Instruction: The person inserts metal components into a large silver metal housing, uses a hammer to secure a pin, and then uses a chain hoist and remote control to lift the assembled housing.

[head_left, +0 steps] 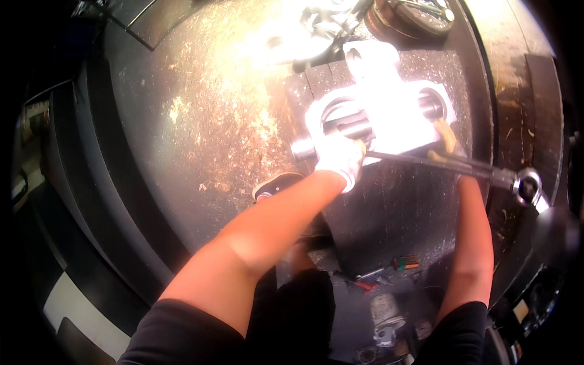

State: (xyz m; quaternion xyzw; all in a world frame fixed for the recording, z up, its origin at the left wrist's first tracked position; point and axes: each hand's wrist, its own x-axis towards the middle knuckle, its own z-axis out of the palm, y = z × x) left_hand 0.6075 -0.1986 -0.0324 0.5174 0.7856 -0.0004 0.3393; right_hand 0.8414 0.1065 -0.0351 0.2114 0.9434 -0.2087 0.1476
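- Black sleeves (182, 331) lie nearest the camera, and your bare forearms reach from them to two gloved hands at the pale metal casting.
- That casting (389, 118) sits on the dark worktop (389, 210), ahead of you, its round openings to either side of a blown-out bright middle.
- A long metal rod (477, 168) slants from beside your left hand, past your right, to a ring end (518, 187) out on the right. With that end well out from the casting, a loose hold could let it swing or drop.
- Glare is perhaps your worst risk: it hides where fingers meet metal, so a fingertip could be pinched between rod and casting if either shifted.
- An uneven push on the rod might turn or slide the casting; your shoe (277, 184) shows at lower left, so a falling part could land near it.
- Your left hand (339, 161) presses against or bends around the casting's near left side; you cannot tell from here whether it grips the rod's end.
- Your right hand (449, 139) is partly behind the rod, its yellowish fingers by the casting's right side; how far closed they are, and whether they hold the rod, cannot be told.
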